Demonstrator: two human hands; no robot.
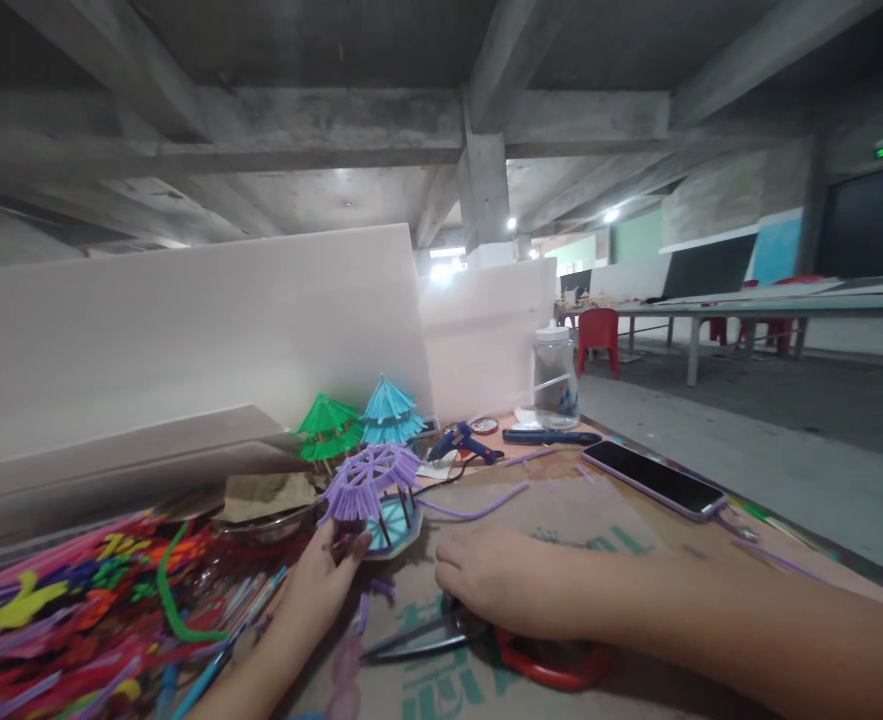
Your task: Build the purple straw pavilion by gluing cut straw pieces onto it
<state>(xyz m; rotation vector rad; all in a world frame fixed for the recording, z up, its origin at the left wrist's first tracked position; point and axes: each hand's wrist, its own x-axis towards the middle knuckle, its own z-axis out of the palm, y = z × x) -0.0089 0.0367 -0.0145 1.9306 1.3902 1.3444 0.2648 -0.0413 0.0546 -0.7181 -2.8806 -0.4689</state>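
My left hand (pixel 325 570) grips the near-left edge of a small pavilion model (pixel 373 485). Its roof is ribbed with purple pipe cleaners, and dark posts stand on a light-blue base. To its right, my right hand (pixel 490 575) hovers or rests with fingers curled downward and pressed together; whatever they may hold is hidden. Just below that hand lie scissors (pixel 550 665) with red handles, blades pointing left. A loose purple pipe cleaner (pixel 478 512) lies beyond my right hand. Behind the purple model stand green (pixel 328 425) and blue (pixel 390 410) roofed models.
Pipe cleaners in many colours (pixel 58 610) heap up at left, beside a metal bowl (pixel 276 525). A glue gun (pixel 465 443), a knife with a dark-blue handle (pixel 550 437), a clear bottle (pixel 556 375) and a phone (pixel 655 480) lie or stand farther back. White boards (pixel 186 330) wall the rear.
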